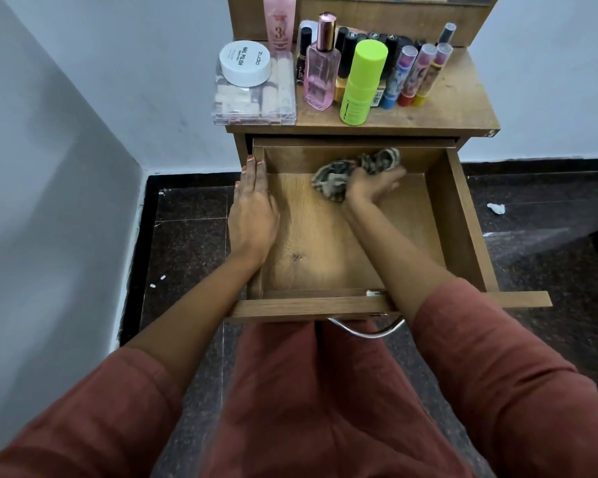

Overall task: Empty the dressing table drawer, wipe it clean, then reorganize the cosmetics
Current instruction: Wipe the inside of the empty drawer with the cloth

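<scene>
At the drawer's (463, 208) back wall, her right hand (370, 186) clutches the striped cloth (342, 177); left hand (252, 208) lies flat-fingered on the left rim.

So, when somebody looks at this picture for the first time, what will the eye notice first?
The pulled-out drawer in the middle, where the right hand grips a striped cloth at the back of its bare wooden floor while the left hand rests flat on its left wall. Behind it, the table top is crowded with cosmetics, the lime-green bottle and pink perfume bottle standing out.
</scene>
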`<state>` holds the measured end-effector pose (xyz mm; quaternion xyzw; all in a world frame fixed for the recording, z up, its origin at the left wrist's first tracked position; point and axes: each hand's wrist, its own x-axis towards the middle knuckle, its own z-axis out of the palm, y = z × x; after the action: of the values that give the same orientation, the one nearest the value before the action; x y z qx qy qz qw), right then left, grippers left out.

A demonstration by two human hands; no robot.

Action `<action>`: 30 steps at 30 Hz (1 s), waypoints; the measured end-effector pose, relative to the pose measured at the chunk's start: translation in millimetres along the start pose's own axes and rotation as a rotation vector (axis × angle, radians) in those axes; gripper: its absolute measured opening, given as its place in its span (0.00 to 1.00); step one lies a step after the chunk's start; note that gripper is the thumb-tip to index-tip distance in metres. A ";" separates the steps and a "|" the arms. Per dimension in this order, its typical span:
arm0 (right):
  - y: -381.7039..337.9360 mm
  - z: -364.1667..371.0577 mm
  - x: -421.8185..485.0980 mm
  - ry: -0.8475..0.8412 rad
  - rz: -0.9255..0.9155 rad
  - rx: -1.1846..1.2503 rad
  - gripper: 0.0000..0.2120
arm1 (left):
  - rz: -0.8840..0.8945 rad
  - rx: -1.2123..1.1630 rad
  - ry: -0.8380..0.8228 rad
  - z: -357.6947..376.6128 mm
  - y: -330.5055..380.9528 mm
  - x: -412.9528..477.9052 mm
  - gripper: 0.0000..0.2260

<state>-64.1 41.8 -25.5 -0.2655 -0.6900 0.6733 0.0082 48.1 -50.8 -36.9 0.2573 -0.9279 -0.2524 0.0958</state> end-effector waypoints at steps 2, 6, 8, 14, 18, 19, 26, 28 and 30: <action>11.8 15.4 -18.0 -0.057 -0.072 -0.062 0.23 | -0.004 0.001 -0.004 0.1 -0.5 0.6 0.23; 33.4 42.7 -45.4 -0.202 -0.325 -0.186 0.16 | -0.012 -0.004 0.000 0.4 -1.0 3.3 0.23; 39.3 44.3 -48.2 -0.286 -0.498 -0.276 0.14 | -0.006 -0.008 0.005 0.0 -0.4 4.1 0.23; 43.5 31.5 -40.0 -0.596 -0.988 -0.673 0.20 | -0.001 -0.031 0.026 1.4 -0.1 3.4 0.23; 37.0 27.4 -37.2 -0.671 -1.098 -0.976 0.16 | 0.010 -0.009 0.032 2.0 -0.5 4.9 0.23; 35.4 28.3 -35.7 -0.684 -1.115 -1.079 0.16 | 0.009 -0.010 0.034 2.4 -0.5 5.6 0.23; 22.3 39.1 -38.4 -0.700 -1.094 -1.345 0.17 | 0.014 0.003 0.039 3.4 0.1 10.1 0.23; 19.2 40.1 -38.6 -0.702 -1.108 -1.361 0.17 | 0.014 0.007 0.041 3.4 -0.2 9.2 0.23; 18.4 38.5 -39.3 -0.709 -1.090 -1.341 0.16 | 0.015 0.009 0.047 3.4 -0.2 7.8 0.23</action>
<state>-38.0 -9.5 -32.7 0.3665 -0.9260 0.0794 -0.0430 40.5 -53.6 -39.5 0.2563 -0.9285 -0.2413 0.1181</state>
